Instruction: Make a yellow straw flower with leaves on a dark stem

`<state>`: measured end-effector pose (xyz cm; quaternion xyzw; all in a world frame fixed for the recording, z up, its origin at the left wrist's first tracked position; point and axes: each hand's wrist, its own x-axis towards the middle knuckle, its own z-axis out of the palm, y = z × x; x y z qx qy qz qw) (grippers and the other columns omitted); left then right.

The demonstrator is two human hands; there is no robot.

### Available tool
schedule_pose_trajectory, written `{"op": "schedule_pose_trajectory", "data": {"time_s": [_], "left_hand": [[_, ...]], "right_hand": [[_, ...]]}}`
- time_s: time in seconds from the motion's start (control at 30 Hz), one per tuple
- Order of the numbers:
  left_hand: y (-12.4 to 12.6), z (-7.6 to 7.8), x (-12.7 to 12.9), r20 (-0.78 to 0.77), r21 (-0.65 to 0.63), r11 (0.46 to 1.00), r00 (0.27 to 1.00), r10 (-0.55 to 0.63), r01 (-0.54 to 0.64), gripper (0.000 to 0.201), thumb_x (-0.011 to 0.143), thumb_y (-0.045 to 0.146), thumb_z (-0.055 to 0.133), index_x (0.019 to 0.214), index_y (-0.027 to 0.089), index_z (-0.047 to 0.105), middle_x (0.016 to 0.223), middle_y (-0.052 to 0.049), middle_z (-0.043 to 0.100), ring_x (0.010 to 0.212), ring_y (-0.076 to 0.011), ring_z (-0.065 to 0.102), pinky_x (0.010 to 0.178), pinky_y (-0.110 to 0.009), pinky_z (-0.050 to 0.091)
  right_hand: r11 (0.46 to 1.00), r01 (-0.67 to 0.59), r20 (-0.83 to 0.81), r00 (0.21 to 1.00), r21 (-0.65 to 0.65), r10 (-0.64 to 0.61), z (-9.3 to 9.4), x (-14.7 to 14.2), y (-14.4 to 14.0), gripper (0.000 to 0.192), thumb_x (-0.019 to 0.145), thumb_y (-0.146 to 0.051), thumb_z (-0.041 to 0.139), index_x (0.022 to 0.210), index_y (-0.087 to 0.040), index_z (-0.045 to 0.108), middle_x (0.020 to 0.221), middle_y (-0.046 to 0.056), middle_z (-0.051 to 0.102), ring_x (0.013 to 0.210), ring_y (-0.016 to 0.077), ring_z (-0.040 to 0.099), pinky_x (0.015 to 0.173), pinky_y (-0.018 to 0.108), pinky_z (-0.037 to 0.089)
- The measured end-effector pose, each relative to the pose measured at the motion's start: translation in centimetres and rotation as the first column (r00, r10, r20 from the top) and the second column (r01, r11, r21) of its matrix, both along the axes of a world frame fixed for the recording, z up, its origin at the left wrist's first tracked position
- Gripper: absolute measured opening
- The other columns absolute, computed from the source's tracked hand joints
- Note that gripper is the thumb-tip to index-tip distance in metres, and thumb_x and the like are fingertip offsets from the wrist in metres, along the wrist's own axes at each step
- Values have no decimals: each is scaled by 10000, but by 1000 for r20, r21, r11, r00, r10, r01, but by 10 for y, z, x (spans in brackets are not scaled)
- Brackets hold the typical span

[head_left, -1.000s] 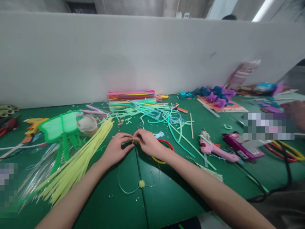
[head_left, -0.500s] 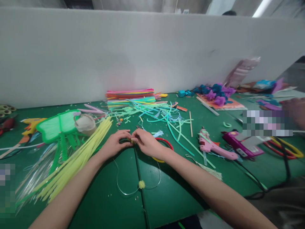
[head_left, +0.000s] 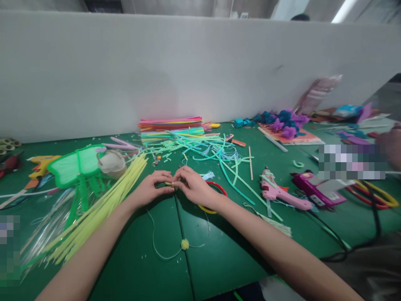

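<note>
My left hand (head_left: 156,188) and my right hand (head_left: 191,187) meet over the green table, fingertips pinched together. Between them shows a small yellowish strip (head_left: 169,184), mostly covered by the fingers. A thin pale cord (head_left: 154,238) hangs down from near my hands in a loose curve on the table. On it sits a small yellow fuzzy ball (head_left: 185,244), over the table's seam. Behind my right wrist lie a red ring (head_left: 223,188) and a yellow ring (head_left: 208,210), partly hidden.
Yellow pipe cleaners (head_left: 103,213) and a green butterfly-shaped piece (head_left: 78,165) lie left. Coloured stems (head_left: 171,123) and loose strands (head_left: 213,148) are behind. A pink glue gun (head_left: 282,194) and a purple glue gun (head_left: 316,192) lie right, near another person's hand (head_left: 390,146).
More of the yellowish strip shows between my fingertips. The cord right of the fuzzy ball has shifted, and its curve looks broken in places. Both hands stay nearly in place.
</note>
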<state>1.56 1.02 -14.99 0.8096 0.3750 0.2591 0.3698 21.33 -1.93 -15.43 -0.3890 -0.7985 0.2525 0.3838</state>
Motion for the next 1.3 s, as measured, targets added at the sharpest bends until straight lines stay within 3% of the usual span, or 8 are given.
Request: {"op": "schedule_pose_trajectory", "data": {"time_s": [0.2,0.3,0.5,0.67,0.87,1.03,1.13,1.3], "left_hand": [[0,-4,5,-2,2,1000,1000,31,-31,200,765,408,701,855,246,773,940,-56,712,968,-239,596,918,-384,427],[0,-5,5,3,9,999,999,48,-48,218,763,432,696,849,247,771,940,-53,719,967,-244,599,920,-392,427],[-2,-6,6,-7,-6,998,998,69,-69,207,761,428,692,810,240,762,894,-48,731,964,-253,622,920,-397,441],[-8,-3,8,-11,-44,993,993,114,-114,291,752,402,703,957,196,677,881,-45,721,855,-226,655,828,-368,489],[-22,2,12,-4,97,985,989,146,-145,241,800,436,654,870,205,652,892,-32,692,870,-211,622,822,-334,463],[-24,1,14,41,52,990,991,126,-128,242,872,438,549,854,209,624,817,-4,663,787,-182,608,736,-284,469],[-24,0,12,1,52,983,985,174,-174,236,889,435,518,873,208,581,809,-4,649,774,-182,598,710,-285,466],[-26,-1,8,-27,91,984,987,156,-153,183,919,378,469,856,212,514,991,-54,676,926,-212,621,832,-343,464]], "right_hand": [[996,-50,0,999,-73,50,8,8,1,91,857,-118,584,909,-178,628,926,36,617,867,142,562,769,274,436],[989,-55,14,998,-136,57,13,13,2,109,846,-144,611,930,-184,667,858,14,661,758,120,571,683,242,422],[992,-47,22,999,-116,50,14,15,5,108,826,-188,651,917,-194,709,804,6,682,704,109,567,645,221,405],[992,-15,38,999,-126,20,10,13,5,53,818,-204,653,837,-168,688,750,4,657,671,102,564,623,213,405],[987,-32,44,998,-156,39,8,13,5,24,810,-164,642,828,-157,658,757,2,663,671,102,579,621,211,408],[970,-63,11,998,-235,67,12,17,6,16,816,-154,636,801,-159,635,753,-1,668,670,107,600,640,219,431],[979,-47,53,997,-197,58,13,21,7,47,807,-113,629,792,-158,624,745,-3,650,655,106,576,618,218,419],[993,-21,107,994,-119,34,11,23,7,87,800,-64,605,798,-151,599,746,-5,599,651,103,518,619,223,385]]}}
